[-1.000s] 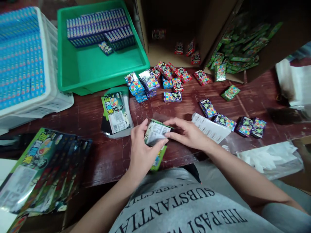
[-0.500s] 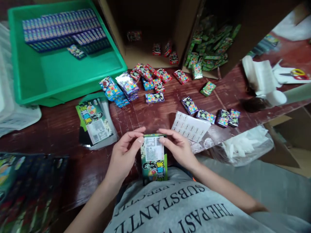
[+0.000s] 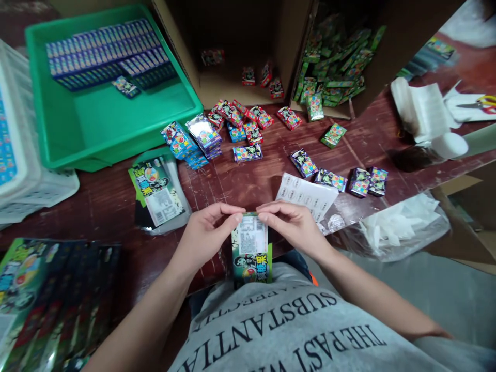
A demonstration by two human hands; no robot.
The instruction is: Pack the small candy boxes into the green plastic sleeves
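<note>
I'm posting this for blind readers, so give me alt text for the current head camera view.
A person's left hand and right hand pinch the far edge of a green printed pouch at a dark red wooden table. Beyond are a white sticker sheet, loose colorful printed boxes, a green plastic tub holding purple boxes, and open cardboard cartons.

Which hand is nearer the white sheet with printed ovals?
Right. The right hand overlaps the near-left edge of the white sheet in view; contact is unclear. The left hand is farther left, at the pouch's left top corner.
</note>
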